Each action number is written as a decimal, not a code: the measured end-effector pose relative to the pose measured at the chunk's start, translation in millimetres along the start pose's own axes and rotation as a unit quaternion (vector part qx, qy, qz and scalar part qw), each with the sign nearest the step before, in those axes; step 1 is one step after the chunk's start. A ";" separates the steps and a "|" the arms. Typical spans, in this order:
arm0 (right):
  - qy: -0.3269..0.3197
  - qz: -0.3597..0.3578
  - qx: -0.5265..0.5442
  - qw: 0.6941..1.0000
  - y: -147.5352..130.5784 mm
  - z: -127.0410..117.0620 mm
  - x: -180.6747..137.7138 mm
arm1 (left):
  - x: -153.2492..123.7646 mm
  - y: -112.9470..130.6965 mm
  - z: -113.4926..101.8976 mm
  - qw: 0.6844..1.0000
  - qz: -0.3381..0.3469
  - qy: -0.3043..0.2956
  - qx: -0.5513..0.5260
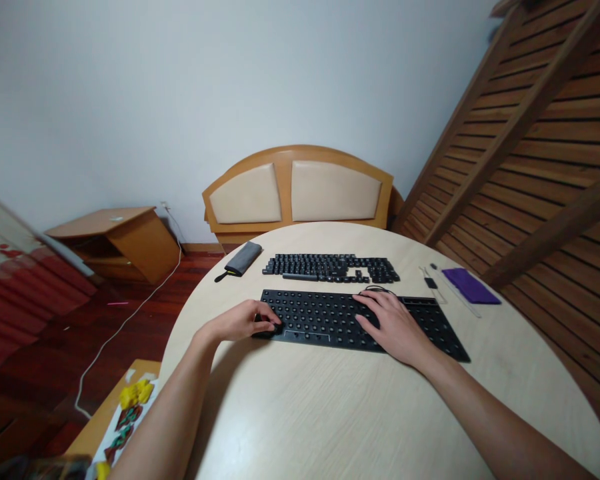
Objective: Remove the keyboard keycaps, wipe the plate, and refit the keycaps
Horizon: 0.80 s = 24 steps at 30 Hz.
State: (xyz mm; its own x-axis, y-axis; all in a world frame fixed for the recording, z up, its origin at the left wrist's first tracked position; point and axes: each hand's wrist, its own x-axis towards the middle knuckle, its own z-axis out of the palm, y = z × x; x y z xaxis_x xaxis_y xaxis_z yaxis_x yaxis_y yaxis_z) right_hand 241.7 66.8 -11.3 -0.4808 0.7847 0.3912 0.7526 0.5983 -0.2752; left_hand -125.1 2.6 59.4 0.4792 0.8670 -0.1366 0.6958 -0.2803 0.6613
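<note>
A black keyboard (325, 320) lies on the round table with its key switches bare of caps. Laid out in rows just beyond it are loose black keycaps (310, 265), including a long spacebar cap (300, 277). My left hand (250, 320) is at the keyboard's lower left corner, thumb and fingers closed on a dark keycap (278, 328) at the switches there. Whether that cap is seated cannot be seen. Across the right-centre of the keyboard my right hand (387, 323) rests with its fingers spread, holding nothing and covering some switches.
On the table (300, 413) a grey pouch (245, 259) lies at the back left. At the right are a purple cloth (470, 285) and a small black tool with wire loops (431, 283). A headboard (300, 187) stands behind; a slatted wooden panel (530, 133) leans at the right.
</note>
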 end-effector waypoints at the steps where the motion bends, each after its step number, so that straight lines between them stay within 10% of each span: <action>1: 0.000 0.002 0.000 1.000 -0.3 -0.2 0.1 | 0.2 0.2 0.4 1.000 0.003 -0.001 0.004; 24: 0.000 0.001 -0.001 1.000 -2.2 -0.3 0.0 | 2.1 9.6 6.4 0.993 0.019 0.004 0.115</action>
State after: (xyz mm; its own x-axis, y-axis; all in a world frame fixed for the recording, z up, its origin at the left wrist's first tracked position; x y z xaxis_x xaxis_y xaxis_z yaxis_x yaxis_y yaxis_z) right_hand 240.1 65.4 -10.4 -0.4800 0.7853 0.3910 0.7541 0.5970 -0.2735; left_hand -114.0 -1.0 60.7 0.5034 0.8572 -0.1082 0.7819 -0.3987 0.4792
